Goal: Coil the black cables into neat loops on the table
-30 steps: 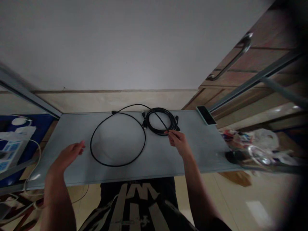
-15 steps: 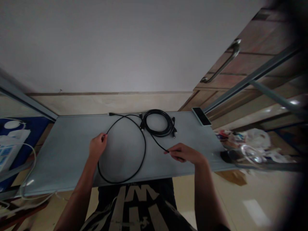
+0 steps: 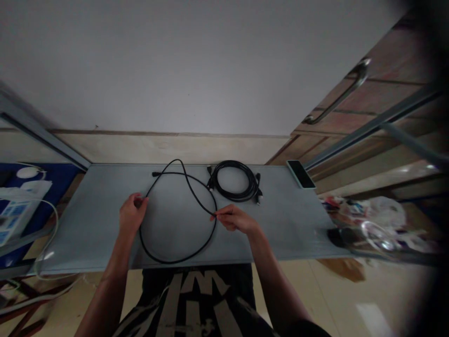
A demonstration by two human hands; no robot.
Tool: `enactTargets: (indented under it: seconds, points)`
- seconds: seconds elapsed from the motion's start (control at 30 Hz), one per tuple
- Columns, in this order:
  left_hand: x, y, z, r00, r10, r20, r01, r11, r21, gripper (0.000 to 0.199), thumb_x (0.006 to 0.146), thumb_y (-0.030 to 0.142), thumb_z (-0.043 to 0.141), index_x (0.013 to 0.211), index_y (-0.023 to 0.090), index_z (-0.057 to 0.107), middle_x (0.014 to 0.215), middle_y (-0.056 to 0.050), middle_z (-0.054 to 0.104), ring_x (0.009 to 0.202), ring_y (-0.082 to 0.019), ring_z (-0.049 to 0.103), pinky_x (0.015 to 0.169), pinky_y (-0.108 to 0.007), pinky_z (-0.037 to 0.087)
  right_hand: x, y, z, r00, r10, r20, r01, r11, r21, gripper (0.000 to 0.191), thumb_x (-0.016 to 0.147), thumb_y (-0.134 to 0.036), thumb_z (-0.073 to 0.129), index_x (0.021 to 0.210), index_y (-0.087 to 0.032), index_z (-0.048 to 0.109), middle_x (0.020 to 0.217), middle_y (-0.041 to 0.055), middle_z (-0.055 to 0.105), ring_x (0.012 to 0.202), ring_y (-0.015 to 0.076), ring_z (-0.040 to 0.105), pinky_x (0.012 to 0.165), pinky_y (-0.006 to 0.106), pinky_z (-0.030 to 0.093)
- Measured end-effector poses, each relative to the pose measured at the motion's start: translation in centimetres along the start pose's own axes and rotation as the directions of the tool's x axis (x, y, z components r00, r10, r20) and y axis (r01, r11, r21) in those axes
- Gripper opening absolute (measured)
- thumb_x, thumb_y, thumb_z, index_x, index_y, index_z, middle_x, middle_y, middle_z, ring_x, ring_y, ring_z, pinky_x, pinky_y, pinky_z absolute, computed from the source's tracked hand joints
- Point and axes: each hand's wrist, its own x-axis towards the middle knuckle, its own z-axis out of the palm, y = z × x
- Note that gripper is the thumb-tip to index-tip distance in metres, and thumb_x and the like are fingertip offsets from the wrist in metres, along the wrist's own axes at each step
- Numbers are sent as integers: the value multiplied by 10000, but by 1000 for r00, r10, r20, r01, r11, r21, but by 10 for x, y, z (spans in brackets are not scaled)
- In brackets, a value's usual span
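A thin black cable lies in a large loop on the grey table, one plug end resting near the back edge. My left hand pinches the loop's left side. On the loop's right side, my right hand pinches another stretch of the same cable, which arches up to the back and crosses the loop. Just behind my right hand sits a coiled black cable with its plugs at both sides; neither hand touches it.
The grey table runs along a wall. A phone lies at its back right. Beyond the right end are a dark glossy item and plastic bags. White packages and a white cord stand left.
My right hand has moved left, bringing its stretch of cable from beside the coil to the loop's right side. A second arch now crosses the loop. The view has shifted slightly.
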Motion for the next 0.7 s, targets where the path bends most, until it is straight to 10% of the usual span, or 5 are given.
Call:
enactTargets:
  seconds: [0.1, 0.23, 0.3, 0.43, 0.7]
  points:
    - [15, 4, -5, 1000, 24, -8, -24, 999, -23, 584, 847, 519, 606, 1302, 155, 561, 1108, -138, 695, 928, -269, 668, 881, -419, 512, 5, 1, 1, 998, 25, 59, -26, 1000, 17, 384, 814, -442, 716, 984, -98, 718, 498, -121, 222, 420, 39, 147, 397, 204, 113]
    - [26, 56, -8, 932, 347, -109, -339, 937, 86, 732, 833, 528, 653, 1444, 177, 456, 1486, -196, 459, 1363, -366, 414, 1101, -534, 337, 14, -7, 4, 999, 47, 13, -44, 982, -184, 428, 831, -489, 673, 994, -97, 725, 501, -111, 238, 424, 48, 159, 401, 209, 136]
    - [20, 95, -4, 832, 555, -31, -552, 831, 71, 648, 872, 499, 623, 1432, 204, 482, 1521, -180, 425, 1418, -351, 344, 1118, -529, 305, 21, -16, 8, 1000, 17, -17, -22, 921, -388, 416, 865, -487, 625, 991, -109, 745, 489, -94, 282, 423, 58, 211, 414, 213, 173]
    - [-1, 155, 16, 487, 802, 345, -834, 544, -88, 329, 986, 388, 460, 1162, 234, 692, 1037, -112, 732, 1131, -276, 616, 1042, -477, 372, 38, -32, 13, 975, -220, -20, 148, 715, -683, 325, 899, -400, 582, 862, -141, 773, 559, -22, 528, 546, 103, 442, 535, 227, 327]
    - [4, 145, 40, 628, 528, 572, -647, 763, 6, 502, 1013, 502, 310, 989, 223, 726, 925, -113, 748, 838, -241, 697, 717, -323, 458, 57, -11, 4, 854, -480, -200, 166, 616, -770, 217, 891, -317, 597, 867, -170, 755, 791, 42, 720, 749, 171, 616, 697, 264, 445]
